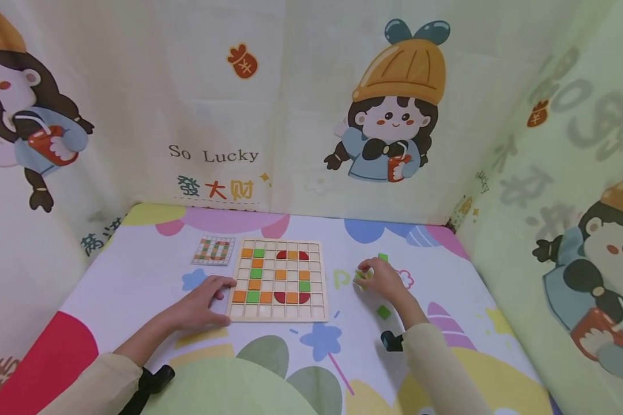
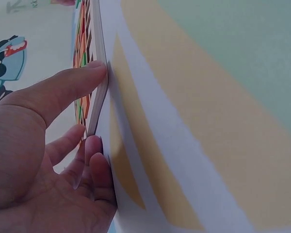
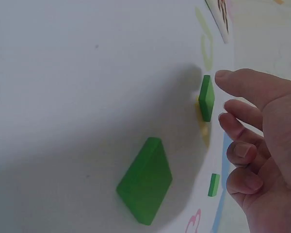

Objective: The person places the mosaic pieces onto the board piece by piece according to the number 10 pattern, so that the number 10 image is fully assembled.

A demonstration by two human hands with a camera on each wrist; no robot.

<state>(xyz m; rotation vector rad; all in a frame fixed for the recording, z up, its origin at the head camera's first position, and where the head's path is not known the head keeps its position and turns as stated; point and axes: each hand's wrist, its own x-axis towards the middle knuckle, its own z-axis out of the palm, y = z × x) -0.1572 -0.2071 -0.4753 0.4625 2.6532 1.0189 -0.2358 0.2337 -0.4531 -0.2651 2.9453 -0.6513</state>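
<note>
A wooden grid board point(image 1: 280, 320) lies on the table, carrying orange and green squares and dark red quarter-round pieces in some cells. My left hand point(image 1: 203, 302) rests against its left side, thumb and fingertips touching the edge near the lower left corner; the thumb point(image 2: 77, 87) shows against the board's rim. Right of the board, my right hand point(image 1: 381, 279) hovers over a green tile point(image 3: 207, 99). Thumb and fingers are apart there, loosely bent, with nothing between them. Another green tile point(image 1: 383, 312) lies nearer to me, and a third green tile point(image 3: 214, 185) lies farther back.
A small printed pattern card point(image 1: 213, 250) lies beyond the board's upper left. The colourful tablecloth point(image 1: 270, 369) covers the table. Printed curtains point(image 1: 301, 104) hang at the back and both sides. Black wrist straps point(image 1: 158, 377) sit on the cuffs.
</note>
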